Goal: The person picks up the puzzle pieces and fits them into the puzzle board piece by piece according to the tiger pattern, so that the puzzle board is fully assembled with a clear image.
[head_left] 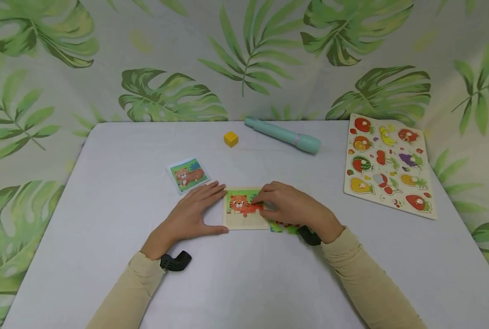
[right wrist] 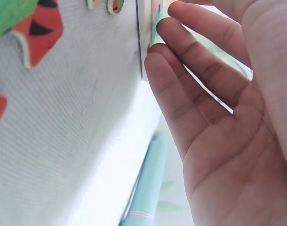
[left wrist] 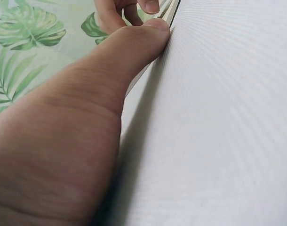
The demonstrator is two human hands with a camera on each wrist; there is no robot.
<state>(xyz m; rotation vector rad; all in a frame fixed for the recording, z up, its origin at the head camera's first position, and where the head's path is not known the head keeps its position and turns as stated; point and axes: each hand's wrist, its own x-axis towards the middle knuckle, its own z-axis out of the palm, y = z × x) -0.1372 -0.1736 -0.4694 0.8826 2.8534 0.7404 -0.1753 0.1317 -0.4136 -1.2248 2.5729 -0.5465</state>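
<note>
A small square jigsaw tray [head_left: 247, 224] lies mid-table, its upper part filled with orange tiger pieces [head_left: 238, 204] and its lower strip bare wood. My left hand [head_left: 188, 212] lies along the tray's left side, thumb at the lower corner and fingertips at the upper one. My right hand [head_left: 291, 205] reaches over the tray's right side, fingertips on the tiger picture and thumb lower, by the right edge. In the right wrist view its gently bent fingers [right wrist: 174, 96] meet the tray. Loose jigsaw pieces [head_left: 276, 226] lie under the right hand, partly hidden.
A picture card [head_left: 188, 175] with the same tiger lies beyond the left hand. Farther back are a yellow cube [head_left: 231, 139] and a teal tube [head_left: 281, 133] with a wider end. A fruit peg puzzle [head_left: 386, 169] lies at the right.
</note>
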